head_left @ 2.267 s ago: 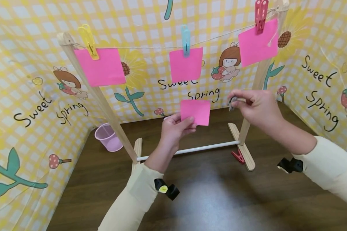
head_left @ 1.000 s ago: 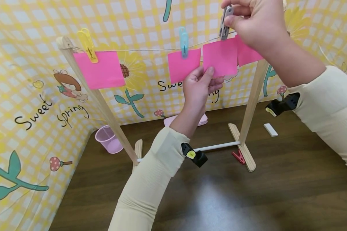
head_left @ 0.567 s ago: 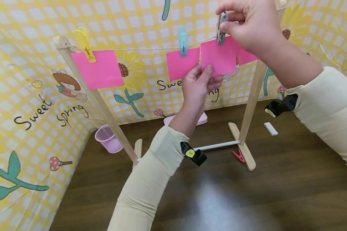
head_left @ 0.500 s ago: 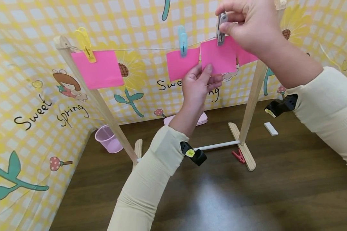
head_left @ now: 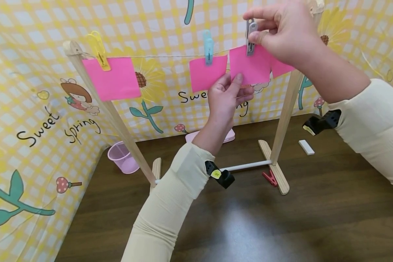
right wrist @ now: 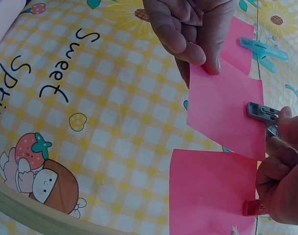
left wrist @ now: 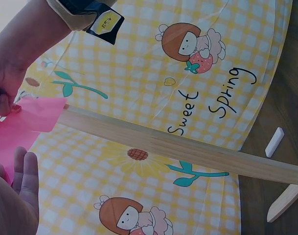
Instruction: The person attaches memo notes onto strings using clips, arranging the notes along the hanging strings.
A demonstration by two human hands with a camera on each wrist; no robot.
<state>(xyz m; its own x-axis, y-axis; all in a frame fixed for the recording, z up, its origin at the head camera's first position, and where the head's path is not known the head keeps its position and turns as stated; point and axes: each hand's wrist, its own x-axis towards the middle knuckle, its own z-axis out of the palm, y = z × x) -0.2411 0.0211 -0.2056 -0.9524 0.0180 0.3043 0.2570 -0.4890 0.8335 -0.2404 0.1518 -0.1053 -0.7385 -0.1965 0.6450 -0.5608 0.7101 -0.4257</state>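
Note:
My left hand [head_left: 224,96] pinches the lower left corner of a pink sticky note [head_left: 253,67] held up at the string. Above it, my right hand [head_left: 286,32] grips a grey clothespin [head_left: 250,38], whose lower end overlaps the note's top edge. In the right wrist view the same clothespin [right wrist: 262,112] sits across that edge, between thumb and fingers. To the left, a blue clothespin [head_left: 208,47] holds another note [head_left: 204,74] on the string. The right-hand note [head_left: 281,67] is partly covered by my right hand; its red clothespin [right wrist: 254,207] shows in the right wrist view.
A yellow clothespin [head_left: 99,51] holds a note [head_left: 114,80] near the left wooden post [head_left: 114,120]. On the table are a pink basket [head_left: 122,158], a red clothespin [head_left: 270,178] by the stand's foot, a white block [head_left: 306,147] and a pink case [head_left: 229,136].
Both hands have risen from lower down, bringing the note and the grey clothespin to the string. Over the last half second, my right hand and the clothespin have lowered slightly.

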